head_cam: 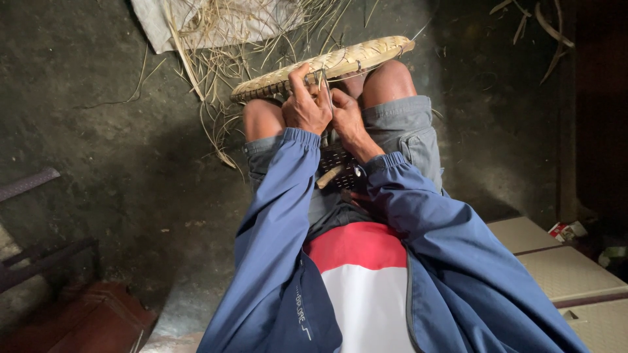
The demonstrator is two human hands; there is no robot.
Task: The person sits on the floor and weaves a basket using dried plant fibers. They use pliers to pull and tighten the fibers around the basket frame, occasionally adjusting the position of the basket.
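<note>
While the tray [340, 62] rests tilted across my knees to steady it, my left hand [305, 108] pinches its near rim, and my right hand [347, 117] closes on a thin strip [325, 85] there. Loose straw [216, 39] lies far left.

**A home weaving spot on a bare floor**

A rough, dark earthen floor [118, 150] spreads at nine o'clock. Loose bamboo strips [216, 59] litter a white sack [157, 26] at eleven o'clock, beside a half-woven tray [340, 62] at twelve: a rustic basketry workplace.
</note>
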